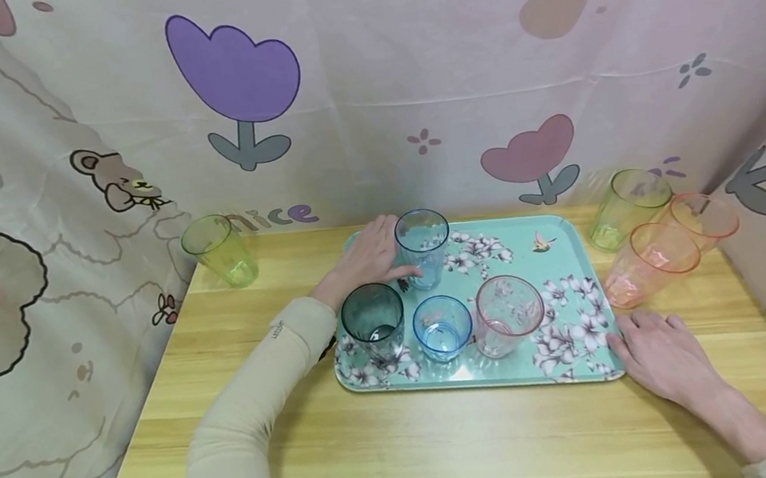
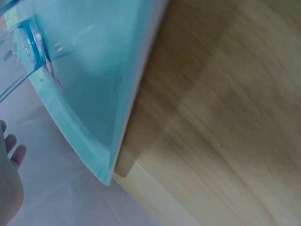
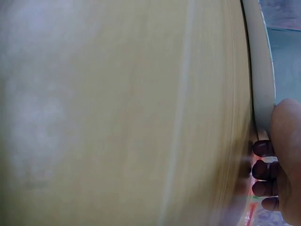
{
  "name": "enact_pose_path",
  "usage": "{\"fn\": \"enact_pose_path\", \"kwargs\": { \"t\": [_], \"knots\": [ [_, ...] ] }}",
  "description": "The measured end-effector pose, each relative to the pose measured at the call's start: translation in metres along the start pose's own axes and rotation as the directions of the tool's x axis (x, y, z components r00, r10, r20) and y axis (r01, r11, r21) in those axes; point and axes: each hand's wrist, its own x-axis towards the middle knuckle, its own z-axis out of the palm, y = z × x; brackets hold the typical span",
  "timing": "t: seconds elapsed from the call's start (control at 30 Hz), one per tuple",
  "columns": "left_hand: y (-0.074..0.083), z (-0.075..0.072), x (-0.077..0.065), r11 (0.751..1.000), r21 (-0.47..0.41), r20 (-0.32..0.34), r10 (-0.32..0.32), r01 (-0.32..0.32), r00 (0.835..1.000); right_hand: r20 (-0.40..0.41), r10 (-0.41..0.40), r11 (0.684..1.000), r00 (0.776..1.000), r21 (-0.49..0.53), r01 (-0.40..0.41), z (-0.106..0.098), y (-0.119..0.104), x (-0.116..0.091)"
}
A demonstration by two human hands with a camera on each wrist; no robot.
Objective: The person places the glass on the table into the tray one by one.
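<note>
Poised w/ L hand (image 1: 369,253) spread, thumb & fingers apart, at tall blue cup (image 1: 428,241), upright toward back L of teal floral tray (image 1: 533,247); can't tell if touching. Resting R hand (image 1: 665,355) w/ loose, uncurled fingers on counter (image 1: 455,455) & thumb at tray's nr R corner, beside two orange cups (image 1: 651,264) & yellow-green cup (image 1: 629,208). Also on tray, front row L to R: grey cup (image 1: 374,321), short blue cup (image 1: 443,330), pink cup (image 1: 509,315); well off L on counter, 2nd yellow-green cup (image 1: 221,252).
</note>
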Motion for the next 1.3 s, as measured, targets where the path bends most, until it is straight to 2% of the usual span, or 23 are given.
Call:
{"fn": "enact_pose_path", "kwargs": {
  "t": [0.3,0.47,0.57,0.67,0.93,1.0,1.1,1.3],
  "knots": [
    [0.0,0.0,0.004,1.0,-0.004,0.026,-0.004,0.004,1.0,-0.01,-0.005,1.0,1.0,-0.005,0.004,0.0,0.0,0.0],
    [0.002,0.001,0.008,0.998,0.051,0.103,0.029,-0.035,0.994,0.001,0.007,1.0,1.0,-0.002,-0.007,0.0,0.0,-0.001],
    [0.003,0.003,0.007,0.996,0.066,0.122,0.051,-0.059,0.991,0.015,0.015,1.0,1.0,0.001,-0.015,0.0,-0.001,-0.001],
    [0.003,0.003,0.007,0.997,0.058,0.112,0.052,-0.059,0.992,0.027,0.017,1.0,0.999,0.005,-0.017,-0.001,-0.001,-0.001],
    [-0.002,0.001,0.002,0.998,0.014,0.053,0.063,-0.064,0.997,-0.011,0.003,1.0,1.0,0.001,-0.003,0.001,0.001,0.0],
    [-0.005,-0.001,0.0,0.999,-0.013,0.048,0.052,-0.052,0.997,-0.01,0.002,1.0,1.0,0.004,-0.002,0.001,0.001,0.0],
    [-0.009,-0.007,-0.006,0.998,-0.06,0.074,0.003,0.002,0.997,-0.019,0.001,1.0,1.0,0.002,-0.001,0.001,0.001,-0.001],
    [-0.018,-0.023,-0.019,0.994,-0.057,0.122,-0.089,0.097,0.988,-0.034,-0.003,1.0,0.999,-0.003,0.002,0.001,0.0,-0.001]
  ]
}}
